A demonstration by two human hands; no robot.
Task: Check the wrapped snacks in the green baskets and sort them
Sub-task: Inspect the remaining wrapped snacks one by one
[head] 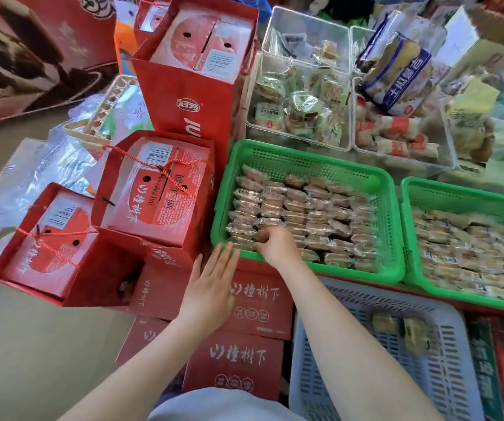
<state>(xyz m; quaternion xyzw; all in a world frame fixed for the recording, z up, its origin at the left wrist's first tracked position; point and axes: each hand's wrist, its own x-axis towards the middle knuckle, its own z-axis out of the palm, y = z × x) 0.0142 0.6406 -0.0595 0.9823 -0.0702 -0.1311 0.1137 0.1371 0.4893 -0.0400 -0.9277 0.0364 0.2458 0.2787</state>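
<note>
Fingers (262, 240) of the right hand (278, 246) curled onto a snack (244, 240) at the basket's (311, 158) near corner; left hand (211, 287) flat, released. Checking underway; lifting comes next, probably.

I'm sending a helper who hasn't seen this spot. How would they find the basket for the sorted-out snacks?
Find the two green baskets side by side. Directly in front of them, nearest the person, sits the grey-white slotted basket. Unlike its packed green neighbours, it holds only two wrapped snacks.
</note>
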